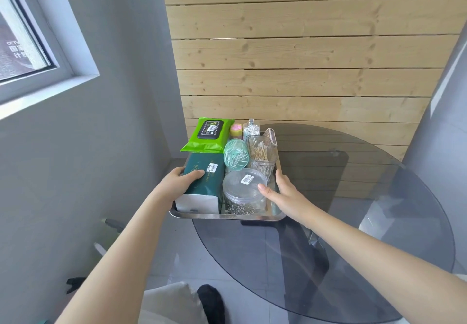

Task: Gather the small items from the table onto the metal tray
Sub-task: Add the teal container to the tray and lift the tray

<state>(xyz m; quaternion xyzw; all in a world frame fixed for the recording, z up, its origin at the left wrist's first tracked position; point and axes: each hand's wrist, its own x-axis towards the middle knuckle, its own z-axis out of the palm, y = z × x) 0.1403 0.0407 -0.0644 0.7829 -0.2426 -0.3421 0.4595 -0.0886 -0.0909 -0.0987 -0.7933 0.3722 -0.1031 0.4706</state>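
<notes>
Gripping metal tray (227, 215) edges, left hand (182, 178), right hand (280, 190), thumbs inside.

Probably a corner of a home or small studio: a round smoked-glass surface (353, 197) lies under the hands, pine plank wall panelling (303, 46) rises beyond them, a grey-framed window (38, 53) sits far to their left, and grey floor tiles (240, 248) show below.

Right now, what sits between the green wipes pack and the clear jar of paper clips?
Head view: the mint egg-shaped case of small sticks lies between the green wipes pack and the clear jar of paper clips, with the dark tissue pack alongside.
</notes>
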